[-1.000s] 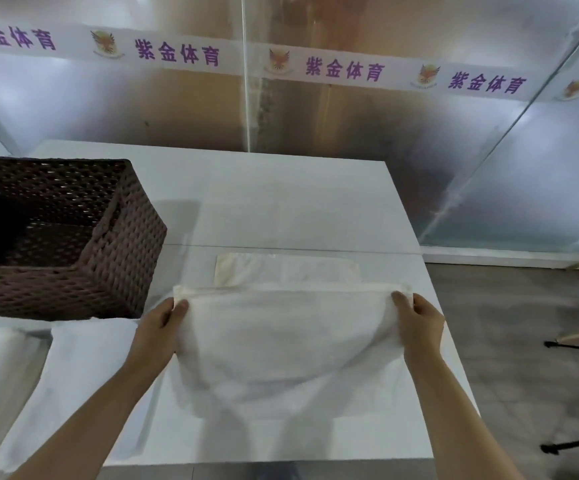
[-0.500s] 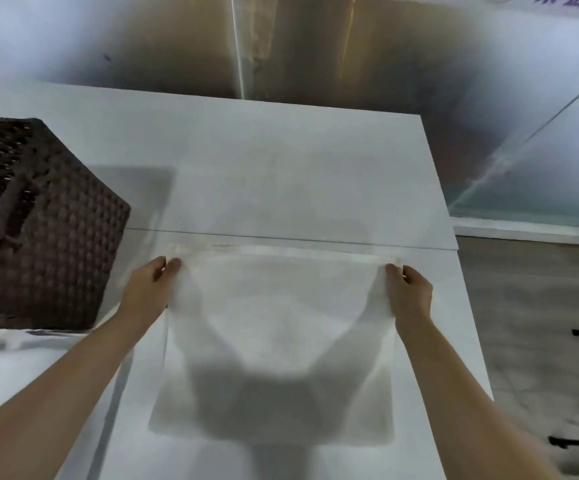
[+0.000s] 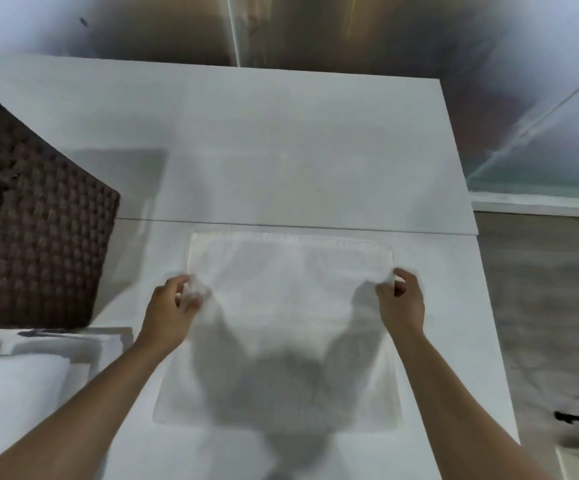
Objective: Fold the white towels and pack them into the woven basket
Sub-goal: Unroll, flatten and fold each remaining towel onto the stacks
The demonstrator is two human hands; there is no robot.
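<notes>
Folding white towel flat on bench: left hand and right hand fingers pinching side edges. Woven basket at left, apart. Next move likely needs another fold, edges kept aligned.

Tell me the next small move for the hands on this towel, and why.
Probably lift both pinched edges and fold the towel in half. The left hand and right hand each pinch a side edge, and it lies flat on the table, too wide for the woven basket.
</notes>
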